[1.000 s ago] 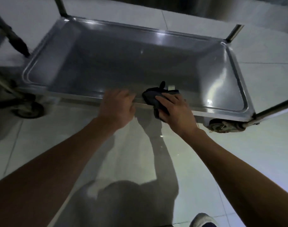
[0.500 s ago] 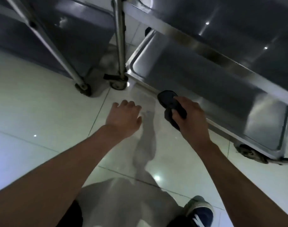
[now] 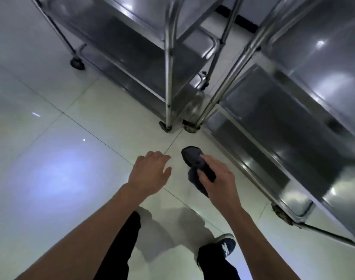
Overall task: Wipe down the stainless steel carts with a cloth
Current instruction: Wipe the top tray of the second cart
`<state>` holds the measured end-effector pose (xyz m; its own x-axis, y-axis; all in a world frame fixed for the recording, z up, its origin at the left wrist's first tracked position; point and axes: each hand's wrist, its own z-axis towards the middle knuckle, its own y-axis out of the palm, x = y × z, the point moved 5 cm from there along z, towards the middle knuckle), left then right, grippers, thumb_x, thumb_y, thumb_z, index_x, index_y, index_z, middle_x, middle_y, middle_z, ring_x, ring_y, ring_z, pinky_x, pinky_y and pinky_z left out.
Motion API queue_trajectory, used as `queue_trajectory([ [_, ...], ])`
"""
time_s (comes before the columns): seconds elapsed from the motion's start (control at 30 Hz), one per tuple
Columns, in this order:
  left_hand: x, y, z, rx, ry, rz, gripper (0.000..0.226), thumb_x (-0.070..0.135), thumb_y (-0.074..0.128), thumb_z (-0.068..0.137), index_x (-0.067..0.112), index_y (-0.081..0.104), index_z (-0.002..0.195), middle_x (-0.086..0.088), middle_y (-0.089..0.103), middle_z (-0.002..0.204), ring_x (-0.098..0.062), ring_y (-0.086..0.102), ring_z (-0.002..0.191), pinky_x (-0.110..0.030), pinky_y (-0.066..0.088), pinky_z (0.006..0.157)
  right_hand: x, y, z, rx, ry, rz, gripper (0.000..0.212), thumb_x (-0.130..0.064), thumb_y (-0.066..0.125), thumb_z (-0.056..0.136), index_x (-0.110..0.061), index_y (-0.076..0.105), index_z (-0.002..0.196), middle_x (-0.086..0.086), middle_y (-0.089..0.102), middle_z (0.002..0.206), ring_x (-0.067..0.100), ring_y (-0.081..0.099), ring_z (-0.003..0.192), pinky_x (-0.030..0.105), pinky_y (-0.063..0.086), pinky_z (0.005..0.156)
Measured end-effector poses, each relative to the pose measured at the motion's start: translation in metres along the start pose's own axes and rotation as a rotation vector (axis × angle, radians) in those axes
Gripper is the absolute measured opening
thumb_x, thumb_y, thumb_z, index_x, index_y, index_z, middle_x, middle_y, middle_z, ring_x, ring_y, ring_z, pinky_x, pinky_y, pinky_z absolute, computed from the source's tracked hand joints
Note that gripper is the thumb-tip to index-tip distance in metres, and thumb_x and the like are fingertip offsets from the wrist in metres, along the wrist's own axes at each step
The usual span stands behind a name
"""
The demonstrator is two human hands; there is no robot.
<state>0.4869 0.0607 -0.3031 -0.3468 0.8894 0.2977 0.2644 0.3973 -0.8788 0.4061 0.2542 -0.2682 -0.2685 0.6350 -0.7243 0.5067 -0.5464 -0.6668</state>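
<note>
Two shiny stainless steel carts stand corner to corner; pale tiled floor lies open leftward. The right hand grips a crumpled dark cloth above the floor; the left hand hangs relaxed, empty.

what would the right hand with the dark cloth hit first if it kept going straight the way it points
Likely the black caster wheel at the near corner of the right stainless steel cart. The right hand, gripping the dark cloth, points up-left toward it. Depth is unclear; it could pass above.
</note>
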Motion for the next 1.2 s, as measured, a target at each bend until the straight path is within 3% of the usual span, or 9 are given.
queue_trajectory([
  [0.1, -0.038, -0.066, -0.027, 0.075, -0.045, -0.077, 0.046, 0.040, 0.045, 0.102, 0.025, 0.049, 0.145, 0.001, 0.055, 0.140, -0.021, 0.048, 0.127, -0.040, 0.038, 0.101, -0.075, -0.006, 0.004, -0.042, -0.081, -0.043, 0.043, -0.015, 0.066, 0.092, -0.018, 0.059, 0.134, -0.004, 0.062, 0.130, 0.019, 0.057, 0.115, 0.044, 0.047, 0.099],
  [0.23, -0.094, -0.152, -0.055, 0.163, -0.047, -0.155, 0.044, 0.037, 0.049, 0.101, 0.022, 0.053, 0.143, -0.003, 0.058, 0.138, -0.026, 0.049, 0.127, -0.043, 0.041, 0.098, -0.179, -0.001, 0.018, -0.090, -0.100, -0.109, 0.044, -0.023, 0.063, 0.095, -0.024, 0.053, 0.138, -0.006, 0.058, 0.136, 0.014, 0.052, 0.123, 0.041, 0.043, 0.107],
  [0.4, -0.143, -0.252, -0.092, 0.285, -0.016, -0.204, 0.044, 0.039, 0.050, 0.101, 0.024, 0.053, 0.142, -0.002, 0.058, 0.140, -0.025, 0.050, 0.128, -0.044, 0.044, 0.100, -0.305, 0.002, 0.039, -0.102, -0.207, -0.148, 0.044, -0.015, 0.063, 0.094, -0.019, 0.056, 0.138, -0.001, 0.058, 0.139, 0.016, 0.050, 0.127, 0.032, 0.038, 0.110],
  [0.5, -0.154, -0.299, -0.104, 0.353, 0.018, -0.261, 0.044, 0.039, 0.053, 0.100, 0.026, 0.053, 0.142, 0.000, 0.058, 0.139, -0.022, 0.049, 0.129, -0.044, 0.045, 0.103, -0.362, -0.006, 0.052, -0.075, -0.296, -0.160, 0.043, -0.007, 0.065, 0.090, -0.014, 0.061, 0.133, 0.004, 0.062, 0.135, 0.019, 0.054, 0.125, 0.036, 0.040, 0.111],
  [0.57, -0.158, -0.321, -0.106, 0.401, 0.054, -0.278, 0.045, 0.038, 0.057, 0.098, 0.025, 0.054, 0.140, 0.001, 0.060, 0.136, -0.022, 0.050, 0.127, -0.045, 0.046, 0.101, -0.389, -0.010, 0.061, -0.070, -0.335, -0.192, 0.043, -0.007, 0.065, 0.089, -0.016, 0.062, 0.132, 0.002, 0.062, 0.134, 0.014, 0.052, 0.125, 0.023, 0.034, 0.113],
  [0.63, -0.165, -0.340, -0.104, 0.446, 0.078, -0.290, 0.045, 0.036, 0.059, 0.096, 0.023, 0.055, 0.139, 0.001, 0.062, 0.132, -0.023, 0.052, 0.123, -0.044, 0.047, 0.100, -0.409, -0.013, 0.071, -0.058, -0.375, -0.218, 0.044, -0.006, 0.065, 0.089, -0.017, 0.063, 0.131, 0.001, 0.062, 0.134, 0.013, 0.051, 0.124, 0.006, 0.024, 0.108],
  [0.7, -0.173, -0.357, -0.099, 0.481, 0.086, -0.289, 0.045, 0.036, 0.060, 0.096, 0.024, 0.055, 0.138, 0.003, 0.063, 0.130, -0.021, 0.053, 0.121, -0.041, 0.048, 0.100, -0.425, -0.014, 0.083, -0.051, -0.408, -0.232, 0.044, -0.005, 0.064, 0.089, -0.016, 0.063, 0.131, 0.002, 0.062, 0.134, 0.015, 0.052, 0.122, 0.002, 0.021, 0.104],
  [1.0, -0.205, -0.388, -0.033, 0.409, 0.120, -0.248, 0.053, 0.040, 0.062, 0.094, 0.032, 0.047, 0.144, 0.009, 0.058, 0.136, -0.015, 0.049, 0.126, -0.039, 0.046, 0.104, -0.434, 0.001, 0.153, -0.038, -0.404, -0.181, 0.041, -0.004, 0.064, 0.089, -0.012, 0.064, 0.130, 0.004, 0.062, 0.134, 0.019, 0.053, 0.123, 0.027, 0.034, 0.109],
  [1.2, -0.220, -0.409, 0.048, 0.318, 0.173, -0.140, 0.047, 0.039, 0.061, 0.096, 0.029, 0.053, 0.141, 0.009, 0.061, 0.132, -0.016, 0.051, 0.120, -0.036, 0.046, 0.100, -0.420, 0.008, 0.241, -0.010, -0.389, -0.145, 0.039, -0.004, 0.068, 0.086, -0.012, 0.067, 0.124, 0.003, 0.065, 0.130, 0.021, 0.057, 0.117, 0.030, 0.040, 0.106],
])
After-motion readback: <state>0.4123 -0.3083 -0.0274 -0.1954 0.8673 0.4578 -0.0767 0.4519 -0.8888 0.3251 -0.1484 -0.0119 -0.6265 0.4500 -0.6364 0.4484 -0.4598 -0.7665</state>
